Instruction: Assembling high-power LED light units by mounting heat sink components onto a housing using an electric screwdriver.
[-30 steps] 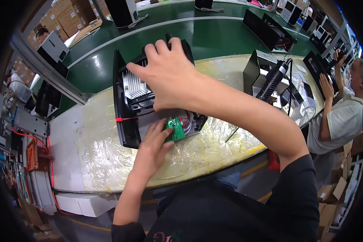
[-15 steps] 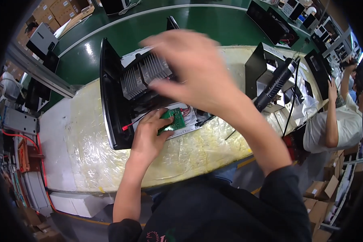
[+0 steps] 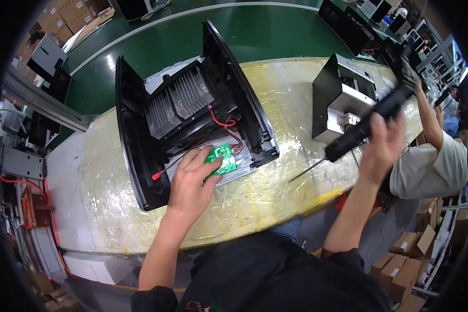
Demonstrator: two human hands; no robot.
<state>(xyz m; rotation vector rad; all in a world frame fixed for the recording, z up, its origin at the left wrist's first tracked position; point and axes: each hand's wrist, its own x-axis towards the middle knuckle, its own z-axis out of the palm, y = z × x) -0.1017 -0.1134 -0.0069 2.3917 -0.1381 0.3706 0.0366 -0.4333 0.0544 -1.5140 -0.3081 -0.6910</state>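
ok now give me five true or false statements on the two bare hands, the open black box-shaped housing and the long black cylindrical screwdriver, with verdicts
1. The left hand touches the small green rectangular circuit board. True.
2. The ribbed grey metal heat sink sits between the upright walls of the open black box-shaped housing. True.
3. The right hand rests on the heat sink. False: it is at the long black cylindrical screwdriver, though blur hides its grip.
4. The small red plug lies left of the left hand. True.
5. The screwdriver's thin shaft points away from the person's left. False: it slants down toward the lower left.
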